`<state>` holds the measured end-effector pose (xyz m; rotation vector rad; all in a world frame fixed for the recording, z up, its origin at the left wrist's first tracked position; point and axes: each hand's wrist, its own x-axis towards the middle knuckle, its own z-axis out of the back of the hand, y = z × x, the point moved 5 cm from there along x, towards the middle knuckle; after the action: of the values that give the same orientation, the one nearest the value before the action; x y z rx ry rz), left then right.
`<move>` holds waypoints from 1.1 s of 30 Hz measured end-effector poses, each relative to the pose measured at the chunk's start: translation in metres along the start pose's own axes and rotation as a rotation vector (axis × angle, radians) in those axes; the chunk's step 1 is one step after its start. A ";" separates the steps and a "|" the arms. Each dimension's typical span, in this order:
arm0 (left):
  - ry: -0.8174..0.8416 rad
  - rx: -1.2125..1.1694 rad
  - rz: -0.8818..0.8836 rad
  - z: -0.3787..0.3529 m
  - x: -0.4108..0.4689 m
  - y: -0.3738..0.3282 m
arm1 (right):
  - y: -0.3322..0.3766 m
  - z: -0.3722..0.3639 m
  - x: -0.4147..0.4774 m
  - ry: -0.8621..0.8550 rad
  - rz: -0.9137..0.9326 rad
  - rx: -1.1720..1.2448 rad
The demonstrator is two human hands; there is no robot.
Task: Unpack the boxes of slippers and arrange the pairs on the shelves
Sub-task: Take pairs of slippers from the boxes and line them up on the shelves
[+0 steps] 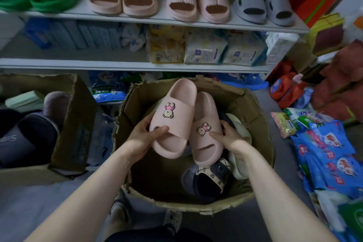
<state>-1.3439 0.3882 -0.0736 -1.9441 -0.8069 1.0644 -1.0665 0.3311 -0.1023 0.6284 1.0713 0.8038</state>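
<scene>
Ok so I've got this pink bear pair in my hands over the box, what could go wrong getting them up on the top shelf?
1. The top shelf looks nearly full: green, two pink and grey pairs in a row, so squeezing in may knock one off.
2. Left hand and right hand each hold one pink bear slipper by its strap end; one could slip back into the cardboard box.

My left hand (146,133) is out ahead of me at about 11 o'clock, fingers curled in a clamp, thumb lying flat across the top and pointing toward 3 o'clock. My right hand (228,135) is at 1 o'clock, also closed in a grasp, thumb pointing toward 9. Both forearms are bare and converge forward.
</scene>
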 end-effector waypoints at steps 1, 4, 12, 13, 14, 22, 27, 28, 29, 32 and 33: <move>0.001 -0.010 -0.017 0.000 -0.004 -0.004 | 0.006 0.003 -0.003 -0.010 0.020 0.002; -0.034 -0.046 -0.072 0.004 -0.018 -0.018 | 0.026 0.010 -0.013 0.005 0.091 0.085; -0.121 -0.163 -0.255 0.036 -0.048 -0.083 | 0.130 0.007 -0.048 0.052 0.372 0.327; -0.142 -0.170 -0.281 0.041 -0.053 -0.095 | 0.147 0.003 -0.050 0.068 0.416 0.322; -0.161 -0.176 -0.311 0.046 -0.058 -0.106 | 0.164 -0.003 -0.053 0.078 0.451 0.316; -0.325 -0.158 -0.574 0.139 -0.088 -0.209 | 0.303 -0.076 -0.047 0.158 0.643 0.286; -0.454 -0.153 -0.675 0.243 -0.094 -0.271 | 0.388 -0.160 -0.030 0.181 0.679 0.302; -0.472 -0.161 -0.684 0.263 -0.096 -0.284 | 0.405 -0.182 -0.026 0.184 0.689 0.300; -0.498 -0.172 -0.689 0.283 -0.099 -0.296 | 0.421 -0.203 -0.022 0.176 0.708 0.283; -0.595 -0.184 -0.686 0.345 -0.104 -0.331 | 0.467 -0.270 -0.006 0.146 0.750 0.231; -0.611 -0.175 -0.686 0.365 -0.106 -0.342 | 0.481 -0.292 -0.001 0.163 0.749 0.225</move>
<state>-1.7680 0.5935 0.1252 -1.2736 -1.7910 1.1661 -1.4641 0.6222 0.1685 1.2067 1.0847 1.4074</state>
